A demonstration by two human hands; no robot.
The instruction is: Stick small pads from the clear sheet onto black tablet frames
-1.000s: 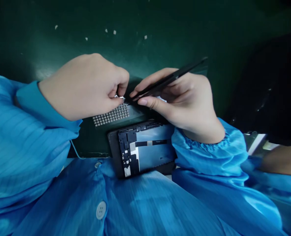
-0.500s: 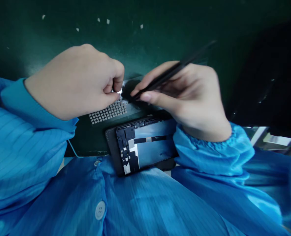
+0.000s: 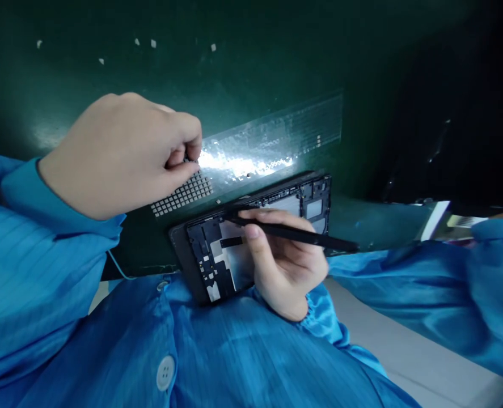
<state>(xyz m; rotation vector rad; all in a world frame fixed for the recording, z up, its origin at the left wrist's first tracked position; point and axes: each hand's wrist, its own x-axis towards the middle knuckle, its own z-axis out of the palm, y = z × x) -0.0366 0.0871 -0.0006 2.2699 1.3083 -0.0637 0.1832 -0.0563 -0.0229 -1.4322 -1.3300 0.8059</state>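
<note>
My left hand [image 3: 123,153] is curled, its thumb and forefinger pinching the near end of a clear strip [image 3: 272,144] that carries a grid of small grey squares [image 3: 183,194]. The strip lies across the dark green mat [image 3: 242,73]. My right hand [image 3: 283,263] grips black tweezers [image 3: 294,233], their tips resting on the upper edge of an opened black phone frame [image 3: 211,249] that lies at the mat's near edge. Inside the frame I see grey panels and white patches. The right hand covers the frame's middle.
Several tiny white bits [image 3: 151,43] lie scattered on the far part of the mat. Another person's blue sleeve [image 3: 447,289] reaches in from the right above a pale surface [image 3: 404,351]. A dark object [image 3: 455,130] fills the upper right.
My right hand has come down from the strip to the phone frame with the tweezers. This uncovered the long clear strip. My left hand kept its pinch.
</note>
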